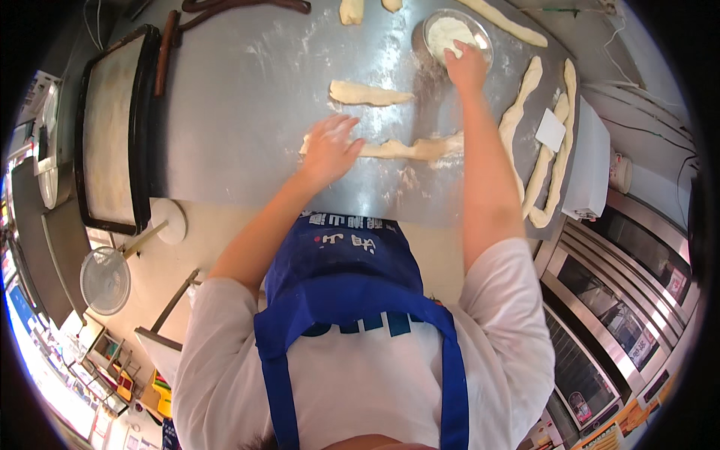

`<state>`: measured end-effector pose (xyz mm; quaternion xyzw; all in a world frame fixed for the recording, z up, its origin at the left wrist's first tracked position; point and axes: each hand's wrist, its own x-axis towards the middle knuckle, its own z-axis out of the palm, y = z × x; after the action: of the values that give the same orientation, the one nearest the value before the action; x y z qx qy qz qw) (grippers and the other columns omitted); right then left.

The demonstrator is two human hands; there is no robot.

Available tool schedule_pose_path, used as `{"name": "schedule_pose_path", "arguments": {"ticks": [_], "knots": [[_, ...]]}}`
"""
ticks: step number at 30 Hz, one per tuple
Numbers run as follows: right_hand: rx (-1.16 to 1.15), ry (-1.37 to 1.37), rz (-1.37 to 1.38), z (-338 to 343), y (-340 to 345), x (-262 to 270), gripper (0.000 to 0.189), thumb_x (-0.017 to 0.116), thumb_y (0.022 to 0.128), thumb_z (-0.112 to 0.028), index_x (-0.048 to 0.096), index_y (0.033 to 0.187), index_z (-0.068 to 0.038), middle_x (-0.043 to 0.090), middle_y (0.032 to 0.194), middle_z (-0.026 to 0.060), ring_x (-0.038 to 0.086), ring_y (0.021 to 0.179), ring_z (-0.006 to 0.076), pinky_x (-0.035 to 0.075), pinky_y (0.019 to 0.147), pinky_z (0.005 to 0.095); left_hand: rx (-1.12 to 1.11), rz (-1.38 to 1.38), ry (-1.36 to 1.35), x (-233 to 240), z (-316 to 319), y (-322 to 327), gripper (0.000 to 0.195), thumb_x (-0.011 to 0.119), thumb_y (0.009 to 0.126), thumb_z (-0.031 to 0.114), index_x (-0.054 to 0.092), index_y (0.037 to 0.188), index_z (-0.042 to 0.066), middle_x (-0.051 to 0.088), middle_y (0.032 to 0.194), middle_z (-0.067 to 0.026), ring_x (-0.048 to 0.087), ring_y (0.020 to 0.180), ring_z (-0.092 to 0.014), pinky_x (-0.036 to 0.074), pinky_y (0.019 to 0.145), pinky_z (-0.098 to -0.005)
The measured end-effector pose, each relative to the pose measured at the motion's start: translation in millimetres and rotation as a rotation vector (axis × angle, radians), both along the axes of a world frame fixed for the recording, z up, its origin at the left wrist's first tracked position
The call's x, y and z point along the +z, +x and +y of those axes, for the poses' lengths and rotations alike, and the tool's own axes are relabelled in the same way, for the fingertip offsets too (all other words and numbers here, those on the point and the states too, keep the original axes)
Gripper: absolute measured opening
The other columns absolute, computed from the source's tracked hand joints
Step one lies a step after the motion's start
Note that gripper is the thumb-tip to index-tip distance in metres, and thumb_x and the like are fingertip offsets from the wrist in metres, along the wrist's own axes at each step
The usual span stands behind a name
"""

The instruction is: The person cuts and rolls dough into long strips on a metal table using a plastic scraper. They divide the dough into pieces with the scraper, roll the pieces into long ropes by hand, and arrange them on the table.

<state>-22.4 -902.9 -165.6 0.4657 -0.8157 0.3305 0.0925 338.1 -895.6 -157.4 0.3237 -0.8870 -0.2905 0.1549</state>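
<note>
A long floured strip of dough [396,149] lies crosswise on the metal worktable [236,124] in front of me. Over its left end rests my left hand [332,149], palm down, its fingers slightly blurred and apart. My right hand [468,64] reaches into a round bowl [488,39] of white flour [447,35], fingertips at the flour; whether it grasps any is hidden. My right forearm covers the strip's right end. A shorter, wider piece of dough [371,94] sits just beyond the strip.
Several dough ropes [520,112] lie along the table's right side, a white scraper [550,130] across one. More dough [351,11] and dark brown rolls [242,7] are at the far edge. A black-rimmed baking tray [109,129] stands left; ovens [607,304] are at right.
</note>
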Motion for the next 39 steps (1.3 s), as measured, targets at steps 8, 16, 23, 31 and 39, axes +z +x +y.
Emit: {"name": "schedule_pose_path", "arguments": {"ticks": [8,16,23,31,39], "knots": [[0.455,0.297,0.068,123,69,-37,0.019,0.063,0.088,-0.024,0.067,0.099,-0.009,0.064,0.112,0.0124,0.059,0.104,0.0352,0.045,0.093,0.0499,-0.265,-0.297,-0.094,-40,64,-115,0.066,0.061,0.09,0.039,0.044,0.141,0.002,0.047,0.142,-0.0179,0.037,0.138,-0.035,0.032,0.111,-0.0498],[0.365,0.545,-0.083,246,72,-36,0.075,0.067,0.083,-0.033,0.038,0.148,-0.01,0.032,0.154,0.0217,0.029,0.142,0.0438,0.022,0.111,0.0658,-0.379,-0.297,-0.099,-43,130,-90,0.083,0.068,0.08,0.052,0.044,0.145,0.007,0.033,0.154,-0.016,0.027,0.143,-0.038,0.022,0.109,-0.0684],[-0.006,0.2,0.084,93,-23,-44,0.073,0.065,0.087,-0.037,0.037,0.148,-0.007,0.022,0.152,0.0353,0.023,0.14,0.0522,0.018,0.11,0.0681,-0.133,-0.295,-0.471,-40,16,-212,0.087,0.053,0.087,0.064,0.039,0.148,0.003,0.026,0.158,-0.0166,0.017,0.148,-0.036,0.019,0.112,-0.0667],[0.287,0.548,-0.026,286,1,-47,0.052,0.064,0.086,-0.024,0.055,0.137,-0.021,0.031,0.153,0.0227,0.029,0.14,0.0463,0.019,0.109,0.0669,-0.554,-0.177,0.035,-44,132,-148,0.081,0.069,0.081,0.046,0.04,0.148,0.011,0.031,0.157,-0.0132,0.025,0.146,-0.034,0.021,0.115,-0.0609],[0.265,0.207,-0.151,162,52,-17,0.051,0.063,0.089,-0.027,0.053,0.135,-0.009,0.037,0.149,0.0225,0.032,0.137,0.0451,0.022,0.111,0.0594,-0.021,0.05,-0.335,-32,-7,-82,0.059,0.077,0.076,0.023,0.056,0.13,0.013,0.047,0.143,-0.0139,0.041,0.137,-0.036,0.03,0.111,-0.0586]]}}
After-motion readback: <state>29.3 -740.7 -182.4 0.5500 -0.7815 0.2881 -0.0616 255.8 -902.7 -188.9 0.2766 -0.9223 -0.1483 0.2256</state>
